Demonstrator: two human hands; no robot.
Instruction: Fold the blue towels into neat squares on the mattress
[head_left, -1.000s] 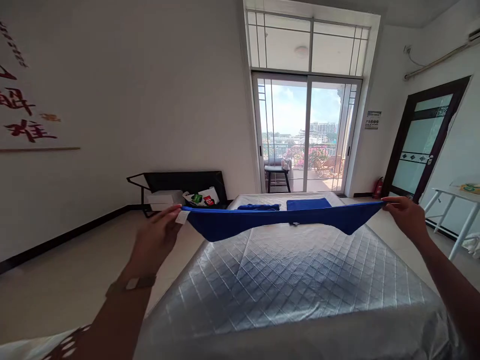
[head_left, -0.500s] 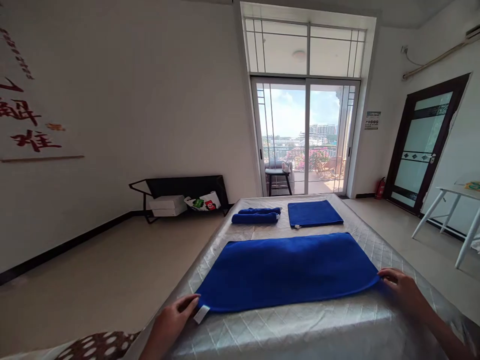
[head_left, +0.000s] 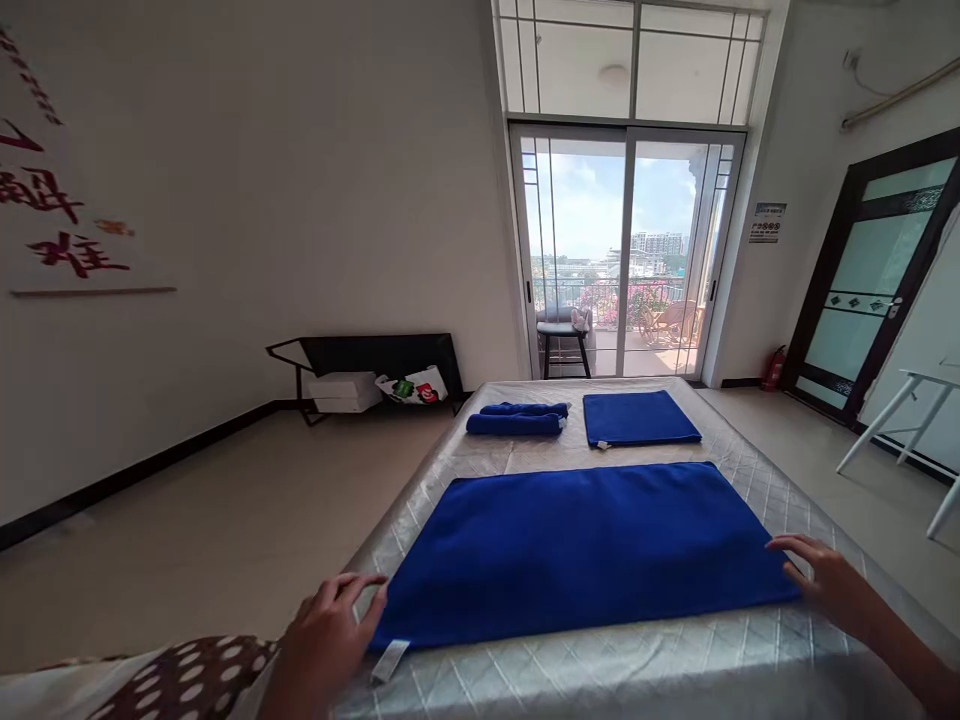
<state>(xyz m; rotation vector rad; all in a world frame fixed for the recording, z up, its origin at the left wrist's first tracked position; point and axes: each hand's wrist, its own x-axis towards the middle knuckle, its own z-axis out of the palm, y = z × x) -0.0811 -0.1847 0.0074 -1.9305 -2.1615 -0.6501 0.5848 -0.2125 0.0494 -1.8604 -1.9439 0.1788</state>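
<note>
While a wide blue cloth (head_left: 585, 550) lies spread flat across the near part of the silvery quilted cover (head_left: 480, 448), a bare hand flanks it on either side. The left hand (head_left: 326, 630) is beside the near left corner, thumb and fingers loosely curved and parted with nothing gripped between them; a white label (head_left: 390, 661) sticks out from that corner. The right hand (head_left: 829, 580) is at the right edge, its thumb and fingers likewise apart; whether either hand touches the fabric, I cannot tell. Farther back, two blue rolls (head_left: 515, 425) lie side by side on the left, and a folded blue cloth (head_left: 641, 417) lies flat to their right, well apart from both hands.
</note>
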